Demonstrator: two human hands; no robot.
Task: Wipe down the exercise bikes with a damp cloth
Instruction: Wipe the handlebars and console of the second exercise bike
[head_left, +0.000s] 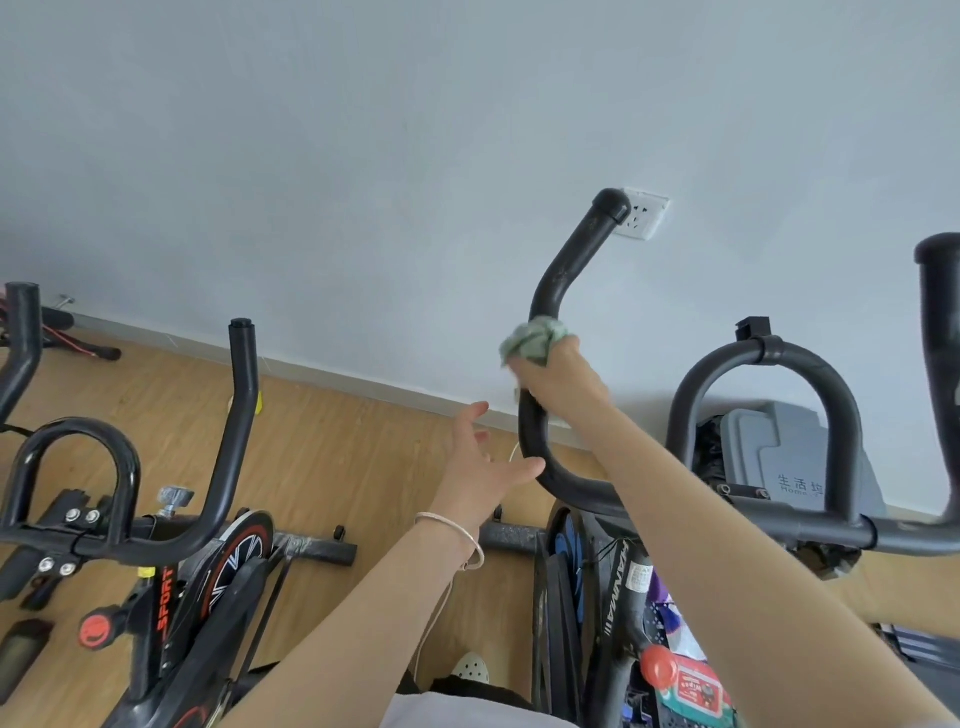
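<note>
A black exercise bike stands in front of me, its left handlebar horn (563, 270) curving up toward the wall. My right hand (558, 376) grips that horn with a crumpled green cloth (530, 340) wrapped around the bar under its fingers. My left hand (480, 467) hovers just left of the bar's lower bend, fingers spread and relaxed, the thumb close to or touching the bar. A thin bracelet sits on the left wrist. The bike's centre loop handle (763, 358) and right horn (940, 322) rise at the right.
A second black and red exercise bike (171, 540) stands at the left on the wooden floor. A wall socket (647, 213) is behind the horn's tip. A grey bin (795, 457) sits by the wall at right. A wipes packet (696, 691) lies low on the near bike.
</note>
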